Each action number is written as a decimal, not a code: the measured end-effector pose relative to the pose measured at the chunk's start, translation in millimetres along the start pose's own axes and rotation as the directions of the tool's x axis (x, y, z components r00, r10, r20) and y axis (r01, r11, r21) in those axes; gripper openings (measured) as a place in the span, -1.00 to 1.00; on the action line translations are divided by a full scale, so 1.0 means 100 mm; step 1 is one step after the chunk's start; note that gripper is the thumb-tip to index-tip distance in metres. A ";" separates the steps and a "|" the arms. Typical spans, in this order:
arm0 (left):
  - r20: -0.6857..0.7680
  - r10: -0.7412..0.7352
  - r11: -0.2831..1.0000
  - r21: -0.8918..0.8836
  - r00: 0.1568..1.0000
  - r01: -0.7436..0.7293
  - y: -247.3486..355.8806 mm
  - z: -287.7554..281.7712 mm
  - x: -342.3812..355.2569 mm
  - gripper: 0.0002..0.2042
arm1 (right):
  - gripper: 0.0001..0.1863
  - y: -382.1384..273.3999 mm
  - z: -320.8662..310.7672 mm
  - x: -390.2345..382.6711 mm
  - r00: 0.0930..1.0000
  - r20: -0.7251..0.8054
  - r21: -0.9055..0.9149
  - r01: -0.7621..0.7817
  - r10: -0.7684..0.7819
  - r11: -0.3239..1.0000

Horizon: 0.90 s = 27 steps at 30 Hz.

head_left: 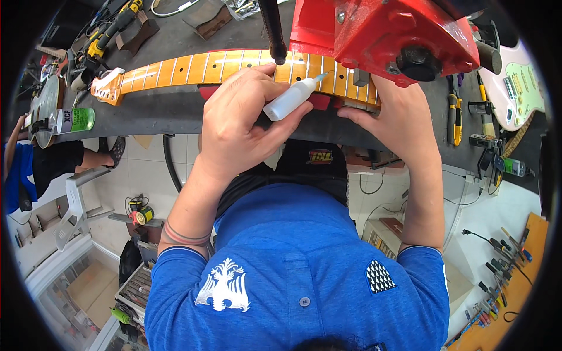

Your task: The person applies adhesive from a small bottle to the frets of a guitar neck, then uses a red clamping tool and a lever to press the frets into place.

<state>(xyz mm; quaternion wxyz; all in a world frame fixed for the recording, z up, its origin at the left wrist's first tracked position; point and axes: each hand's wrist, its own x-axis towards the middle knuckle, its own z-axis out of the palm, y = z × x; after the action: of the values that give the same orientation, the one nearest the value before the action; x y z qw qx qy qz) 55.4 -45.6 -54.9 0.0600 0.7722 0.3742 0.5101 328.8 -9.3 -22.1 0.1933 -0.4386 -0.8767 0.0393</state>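
A maple guitar neck [221,63] with black dot inlays lies across the bench edge, its headstock [109,86] toward the left. Closed round a small white squeeze bottle [288,100] is my left hand [234,114], its fingers resting by the neck's near edge. The bottle's thin tip points up and right, over the fretboard's upper frets; whether it touches the wood I cannot tell. My right hand [404,114] grips the neck's heel end, thumb along the near side and fingers hidden behind. A small grey block [361,78] sits at the neck near that hand.
A red metal machine [404,41] overhangs the neck's right end, with a dark rod [272,29] beside it. Yellow-black pliers [455,120] and a pink guitar body [515,88] lie right. A green-labelled can [76,120] and another person's leg [93,159] are left.
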 end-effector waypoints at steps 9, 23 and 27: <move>0.001 0.012 1.000 0.004 1.000 -0.012 0.00 0.01 0.01 -0.69 | -0.23 0.01 0.01 0.00 1.000 0.002 -0.020 -0.002 0.002 1.000; -0.004 -0.002 1.000 0.008 1.000 0.002 0.02 0.00 0.00 -0.72 | -0.23 0.01 0.01 0.01 1.000 0.006 -0.011 -0.014 0.014 1.000; 0.004 0.016 1.000 0.008 1.000 -0.016 0.01 0.00 0.01 -0.72 | -0.23 0.01 0.01 0.00 1.000 0.010 -0.017 -0.018 0.019 1.000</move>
<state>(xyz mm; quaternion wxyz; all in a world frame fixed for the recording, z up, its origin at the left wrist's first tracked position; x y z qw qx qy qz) 55.7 -45.7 -54.0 0.0533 0.7763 0.3700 0.5076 329.1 -8.5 -23.6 0.1849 -0.4481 -0.8739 0.0360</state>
